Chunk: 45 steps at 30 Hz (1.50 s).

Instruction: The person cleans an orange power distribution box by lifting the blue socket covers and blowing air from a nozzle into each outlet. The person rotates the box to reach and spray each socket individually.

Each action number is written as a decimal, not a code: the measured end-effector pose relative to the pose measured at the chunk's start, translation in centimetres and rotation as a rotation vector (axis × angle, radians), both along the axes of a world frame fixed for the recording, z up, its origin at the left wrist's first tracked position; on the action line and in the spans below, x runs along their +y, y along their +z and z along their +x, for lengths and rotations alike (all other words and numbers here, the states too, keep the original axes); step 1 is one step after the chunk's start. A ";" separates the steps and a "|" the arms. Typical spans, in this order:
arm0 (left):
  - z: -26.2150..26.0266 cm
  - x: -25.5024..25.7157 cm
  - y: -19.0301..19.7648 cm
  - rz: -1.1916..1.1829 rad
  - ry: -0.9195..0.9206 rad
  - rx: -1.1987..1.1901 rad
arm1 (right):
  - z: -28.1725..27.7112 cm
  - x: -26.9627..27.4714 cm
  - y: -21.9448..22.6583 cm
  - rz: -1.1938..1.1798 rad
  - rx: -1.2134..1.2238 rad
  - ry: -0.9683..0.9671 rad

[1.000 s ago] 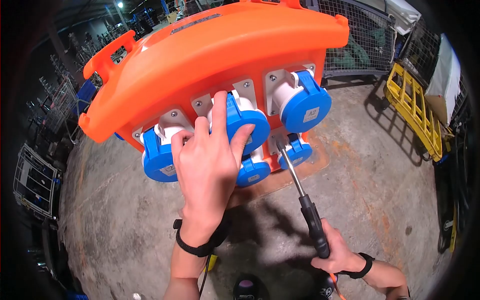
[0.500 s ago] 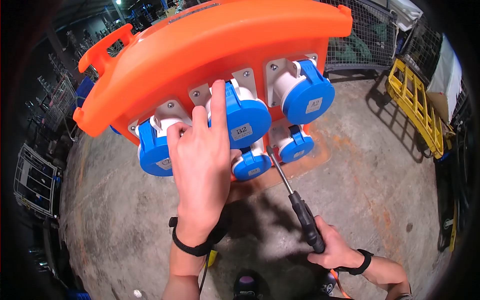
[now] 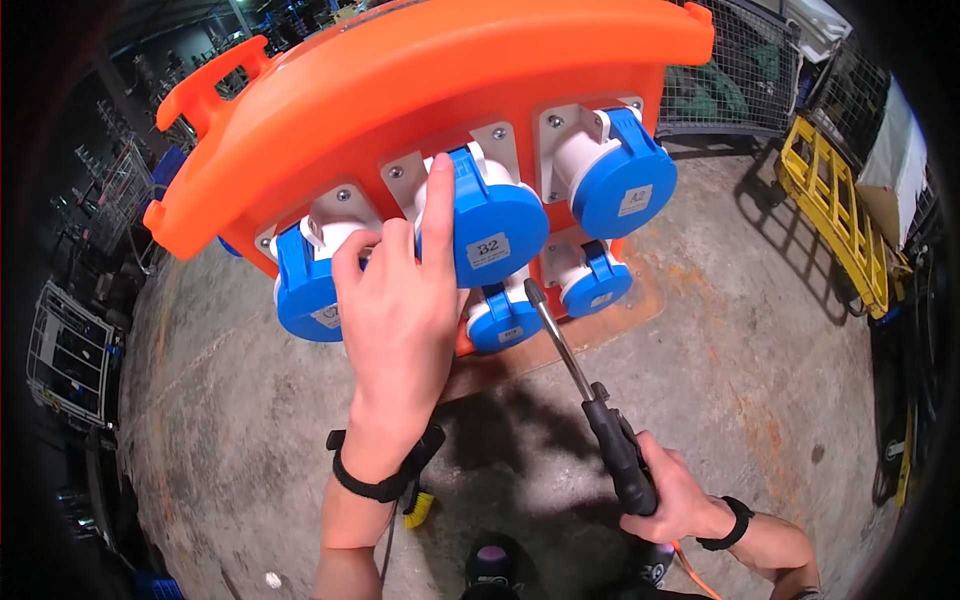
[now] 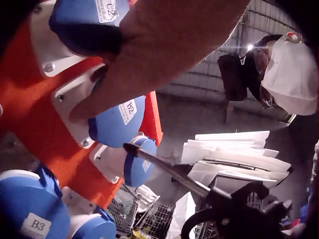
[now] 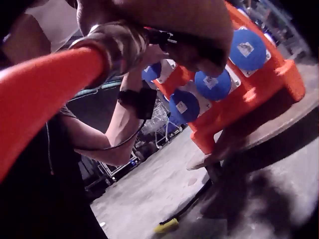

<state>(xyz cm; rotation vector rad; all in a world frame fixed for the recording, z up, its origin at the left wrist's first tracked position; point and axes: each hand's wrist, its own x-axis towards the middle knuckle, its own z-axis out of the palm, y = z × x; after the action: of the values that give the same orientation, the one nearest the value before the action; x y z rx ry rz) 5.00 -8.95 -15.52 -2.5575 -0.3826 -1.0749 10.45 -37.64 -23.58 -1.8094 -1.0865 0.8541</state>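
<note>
Blue cap B2 (image 3: 488,232) sits at the middle of the orange box's upper row (image 3: 400,120). My left hand (image 3: 400,310) grips this socket, its index finger straight along the cap's left side and its thumb mostly hidden below; in the left wrist view a digit lies beside cap B2 (image 4: 117,122). Low on the right, my right hand (image 3: 675,490) holds the black handle (image 3: 620,460) of a tool with a long metal nozzle (image 3: 565,350). The nozzle's dark tip is beside the small blue cap B3 (image 3: 503,322); whether they touch I cannot tell.
Caps A2 (image 3: 628,190) and C2 (image 3: 310,290) flank the middle one. A yellow trolley (image 3: 830,215) and mesh cages (image 3: 725,80) stand right. An orange hose (image 3: 695,570) trails below the right hand; a yellow brush (image 3: 418,510) hangs by the left wrist.
The nozzle tip has swung left, from the small right cap towards B3. My left thumb has left the front of the B2 cap and gone below it, uncovering the label.
</note>
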 end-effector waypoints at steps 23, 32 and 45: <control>2.2 0.0 0.3 0.066 -0.321 -0.013 | 0.2 -1.5 -0.4 0.057 -0.033 0.096; -1.2 -0.3 3.8 -0.021 -0.564 -0.160 | 0.6 -2.4 -1.0 0.172 -0.030 0.167; 2.6 2.5 5.0 -0.201 -0.598 -0.440 | 1.0 0.5 0.3 0.206 -0.030 -0.026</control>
<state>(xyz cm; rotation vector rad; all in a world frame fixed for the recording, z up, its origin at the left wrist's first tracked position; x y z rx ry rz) 7.64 -6.41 -10.51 -2.6612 0.2111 -1.9087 11.44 -37.15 -23.30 -1.6653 -1.1250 0.6761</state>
